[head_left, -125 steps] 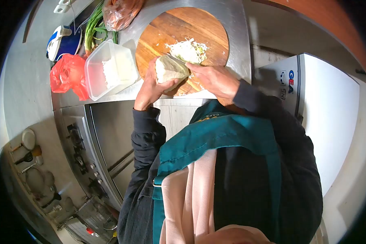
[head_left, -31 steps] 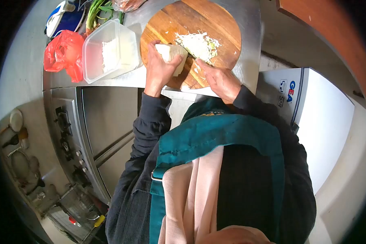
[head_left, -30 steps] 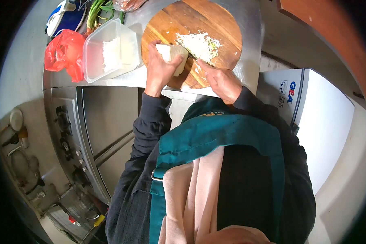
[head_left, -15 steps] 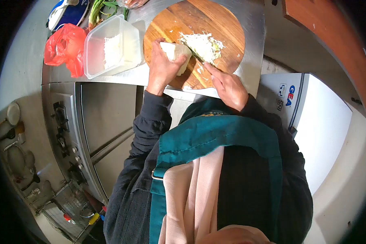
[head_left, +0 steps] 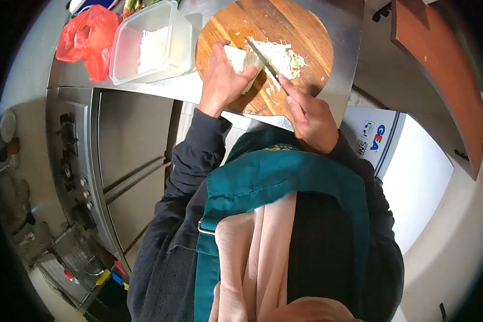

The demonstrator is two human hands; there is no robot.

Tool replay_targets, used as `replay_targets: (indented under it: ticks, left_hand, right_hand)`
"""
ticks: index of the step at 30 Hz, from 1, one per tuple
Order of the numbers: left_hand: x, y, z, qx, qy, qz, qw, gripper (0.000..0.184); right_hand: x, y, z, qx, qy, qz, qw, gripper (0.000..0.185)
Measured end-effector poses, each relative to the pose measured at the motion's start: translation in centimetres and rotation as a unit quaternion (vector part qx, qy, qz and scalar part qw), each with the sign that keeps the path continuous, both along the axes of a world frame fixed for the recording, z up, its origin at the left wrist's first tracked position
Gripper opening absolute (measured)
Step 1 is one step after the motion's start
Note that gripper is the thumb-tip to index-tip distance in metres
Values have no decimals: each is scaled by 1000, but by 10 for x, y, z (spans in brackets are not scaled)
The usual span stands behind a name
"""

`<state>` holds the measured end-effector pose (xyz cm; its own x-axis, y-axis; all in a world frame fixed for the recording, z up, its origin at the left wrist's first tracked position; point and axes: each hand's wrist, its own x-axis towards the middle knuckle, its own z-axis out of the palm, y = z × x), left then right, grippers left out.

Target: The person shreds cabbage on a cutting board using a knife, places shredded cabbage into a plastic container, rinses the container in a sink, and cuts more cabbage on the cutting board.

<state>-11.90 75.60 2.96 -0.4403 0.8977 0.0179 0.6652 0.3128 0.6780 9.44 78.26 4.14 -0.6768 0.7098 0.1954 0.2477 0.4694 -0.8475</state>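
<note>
A pale cabbage piece rests near the left side of the round wooden cutting board, gripped from the left by my left hand. My right hand is closed round the handle of a knife. The blade points up and to the left, over the edge of a heap of shredded cabbage, with a small space between it and the cabbage piece. Small shreds lie scattered on the board around the heap.
Left of the board, a clear plastic container holds white shreds. Beside it sits a red plastic bag. Green stalks show at the top edge. The metal counter ends near my body; a stove is lower left, a white fridge right.
The knife has come away from the cabbage piece, and more of its blade shows over the shreds. My right hand has moved down and right. The whole view has shifted and turned slightly.
</note>
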Motion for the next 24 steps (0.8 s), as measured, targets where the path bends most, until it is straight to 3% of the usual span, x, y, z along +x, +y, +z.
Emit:
replay_targets:
  ticks: [8,13,24]
  left_hand:
    - [-1,0,-5,27,24,-11,999,78]
    - [3,1,3,-8,5,2,1000,79]
    - [0,0,0,0,12,-1,1000,81]
  right_hand:
    - [-17,11,-18,48,-2,8,999,43]
    - [-22,19,-18,17,-140,42,989,45]
    - [6,-2,-44,20,-85,35,996,43]
